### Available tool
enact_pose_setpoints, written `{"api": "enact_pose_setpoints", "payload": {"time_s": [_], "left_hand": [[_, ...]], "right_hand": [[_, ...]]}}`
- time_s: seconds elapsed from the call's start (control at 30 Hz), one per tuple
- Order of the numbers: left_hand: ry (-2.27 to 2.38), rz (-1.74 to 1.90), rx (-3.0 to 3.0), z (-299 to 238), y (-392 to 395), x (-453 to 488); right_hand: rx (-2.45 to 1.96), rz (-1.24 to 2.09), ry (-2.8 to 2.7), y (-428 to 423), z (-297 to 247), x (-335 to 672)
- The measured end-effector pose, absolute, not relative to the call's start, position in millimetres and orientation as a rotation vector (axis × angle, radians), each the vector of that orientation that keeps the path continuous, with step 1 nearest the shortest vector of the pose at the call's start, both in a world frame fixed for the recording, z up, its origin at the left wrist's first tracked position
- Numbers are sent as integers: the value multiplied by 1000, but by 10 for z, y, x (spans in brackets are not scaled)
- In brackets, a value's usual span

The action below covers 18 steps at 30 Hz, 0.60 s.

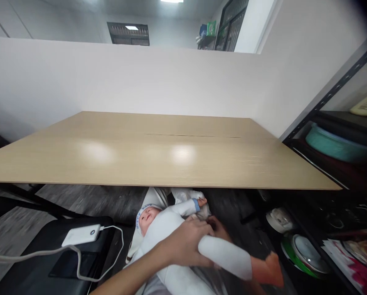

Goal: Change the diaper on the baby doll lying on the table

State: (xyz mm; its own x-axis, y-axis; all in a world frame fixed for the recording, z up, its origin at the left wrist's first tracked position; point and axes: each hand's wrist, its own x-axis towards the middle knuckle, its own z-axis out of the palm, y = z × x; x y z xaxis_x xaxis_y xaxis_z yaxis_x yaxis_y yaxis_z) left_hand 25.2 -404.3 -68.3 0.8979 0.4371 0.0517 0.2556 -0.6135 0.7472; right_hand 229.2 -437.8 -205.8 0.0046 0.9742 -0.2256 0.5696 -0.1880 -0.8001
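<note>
A baby doll in a white suit and a white cap lies on my lap, below the front edge of the table. Its head points toward the table and one arm, with a blue cuff, is raised. My left hand reaches in from the lower left and wraps its fingers round the doll at the hip, at the top of its white leg. The leg sticks out to the right and ends in a bare foot. My right hand is mostly hidden behind that leg, its fingers closed against the doll's waist.
A wide light wooden table fills the middle, with a white partition behind it. A white power bank with a cable lies on a black seat at the lower left. A dark metal shelf on the right holds a teal bowl and lidded pots.
</note>
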Motion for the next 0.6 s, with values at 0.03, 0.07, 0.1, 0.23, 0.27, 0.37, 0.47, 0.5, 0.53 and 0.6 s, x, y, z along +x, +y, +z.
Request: {"api": "enact_pose_setpoints", "payload": {"time_s": [0.03, 0.07, 0.1, 0.23, 0.27, 0.37, 0.47, 0.5, 0.53, 0.6], "left_hand": [[484, 248, 2296, -775, -4093, 275], [472, 200, 2330, -865, -4136, 295], [461, 159, 2355, -942, -4170, 307], [467, 139, 2364, -1065, -4199, 300], [475, 147, 2360, -1058, -4190, 293], [468, 116, 2375, -1034, -4165, 285], [465, 82, 2392, -1056, -4166, 302], [464, 83, 2394, -1069, -4169, 308], [466, 88, 2394, -1081, -4174, 314], [472, 90, 2393, -1093, -4181, 320]], "right_hand": [[-1818, 1055, -1545, -4229, -2134, 2236], [-1847, 1028, -1500, -4098, -2207, 2194], [-1876, 1000, -1459, -3990, -2273, 2167], [-1936, 916, -1377, -3792, -2436, 2147], [-1945, 897, -1367, -3785, -2454, 2152], [-1985, 814, -1324, -3778, -2476, 2159], [-2019, 730, -1285, -3721, -2452, 2149], [-2012, 722, -1292, -3695, -2430, 2144], [-1991, 728, -1314, -3673, -2402, 2141], [-1920, 773, -1387, -3652, -2327, 2144]]}}
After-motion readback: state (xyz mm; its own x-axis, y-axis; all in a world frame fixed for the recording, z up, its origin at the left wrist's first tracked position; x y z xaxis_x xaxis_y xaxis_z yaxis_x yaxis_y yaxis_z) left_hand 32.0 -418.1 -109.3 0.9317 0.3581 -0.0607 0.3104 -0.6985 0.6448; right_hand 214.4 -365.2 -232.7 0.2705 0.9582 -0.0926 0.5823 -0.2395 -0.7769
